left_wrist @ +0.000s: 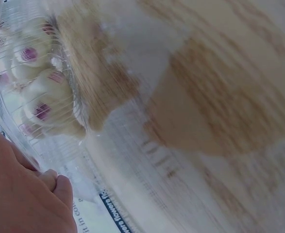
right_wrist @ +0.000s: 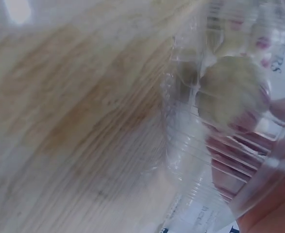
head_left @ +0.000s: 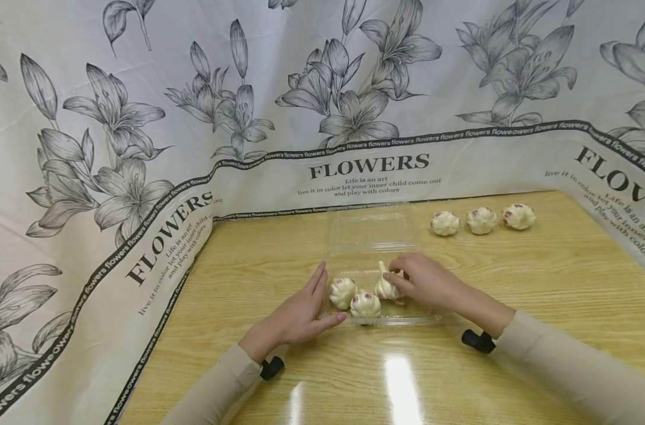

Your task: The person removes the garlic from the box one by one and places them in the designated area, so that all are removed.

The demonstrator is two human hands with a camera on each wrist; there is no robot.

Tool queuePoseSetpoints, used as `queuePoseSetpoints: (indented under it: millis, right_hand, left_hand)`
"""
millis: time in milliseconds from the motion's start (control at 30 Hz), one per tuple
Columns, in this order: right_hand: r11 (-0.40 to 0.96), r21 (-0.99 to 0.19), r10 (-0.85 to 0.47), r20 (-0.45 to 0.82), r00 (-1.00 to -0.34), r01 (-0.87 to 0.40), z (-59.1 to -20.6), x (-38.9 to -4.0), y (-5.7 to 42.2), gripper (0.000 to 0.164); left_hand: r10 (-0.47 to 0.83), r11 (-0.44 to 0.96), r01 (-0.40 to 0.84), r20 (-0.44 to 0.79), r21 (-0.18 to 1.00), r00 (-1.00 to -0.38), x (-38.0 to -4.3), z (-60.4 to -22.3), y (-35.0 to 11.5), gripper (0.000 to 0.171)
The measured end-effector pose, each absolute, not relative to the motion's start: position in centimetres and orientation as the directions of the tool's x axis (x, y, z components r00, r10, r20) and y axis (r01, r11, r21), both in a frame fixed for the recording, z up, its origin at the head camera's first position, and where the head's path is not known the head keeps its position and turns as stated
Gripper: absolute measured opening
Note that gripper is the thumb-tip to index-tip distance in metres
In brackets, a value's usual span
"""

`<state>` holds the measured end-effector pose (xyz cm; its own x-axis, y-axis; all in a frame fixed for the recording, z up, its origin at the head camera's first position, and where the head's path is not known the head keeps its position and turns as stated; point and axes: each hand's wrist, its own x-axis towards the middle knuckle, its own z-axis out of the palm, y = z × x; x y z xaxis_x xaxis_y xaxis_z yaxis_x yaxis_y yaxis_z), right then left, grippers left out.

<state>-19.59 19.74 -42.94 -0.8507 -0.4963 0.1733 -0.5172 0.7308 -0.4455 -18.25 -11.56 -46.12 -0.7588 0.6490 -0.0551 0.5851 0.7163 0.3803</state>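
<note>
A clear plastic clamshell box [head_left: 407,321] lies with its lid [head_left: 370,230] folded back. My right hand [head_left: 425,280] reaches over the box's right side and holds a garlic bulb [head_left: 387,289], its stem pointing up. That bulb [right_wrist: 232,94] also shows through the clear wall in the right wrist view. Left of it, a garlic bulb [head_left: 343,293] and another garlic bulb [head_left: 366,305] sit inside the box. With fingers extended, my left hand [head_left: 298,313] rests against the box's left side, thumb toward the front rim. The left wrist view shows bulbs [left_wrist: 47,99] through the ribbed plastic.
Three more garlic bulbs [head_left: 481,220] stand in a row at the back right of the wooden table [head_left: 258,254]. A white cloth [head_left: 280,183] with printed flowers hangs behind and along both sides of the table.
</note>
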Motion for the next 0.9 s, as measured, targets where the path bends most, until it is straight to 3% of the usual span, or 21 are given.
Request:
queuePoseSetpoints:
  millis: [233, 433, 700, 900]
  right_hand:
    - [0.714, -0.498, -0.452, 0.209, -0.867, -0.492, -43.1, -20.8, 19.7, 0.022]
    - [0.683, -0.512, -0.489, 0.211, -0.846, -0.522, -43.0, -20.7, 20.3, 0.027]
    - [0.64, -0.444, -0.594, 0.232, -0.77, -0.627, -42.8, -20.0, 21.3, 0.04]
    - [0.653, -0.411, -0.617, 0.199, -0.762, -0.636, -43.1, -20.0, 21.4, 0.052]
  left_hand:
    - [0.65, 0.715, 0.586, -0.054, 0.381, -0.758, -18.4, -46.2, -11.7, 0.101]
    - [0.648, 0.718, 0.582, -0.06, 0.381, -0.759, -18.3, -46.2, -11.7, 0.102]
    - [0.644, 0.72, 0.579, -0.059, 0.383, -0.763, -18.3, -46.0, -11.6, 0.102]
    - [0.644, 0.716, 0.576, -0.055, 0.394, -0.763, -18.3, -46.0, -11.5, 0.102]
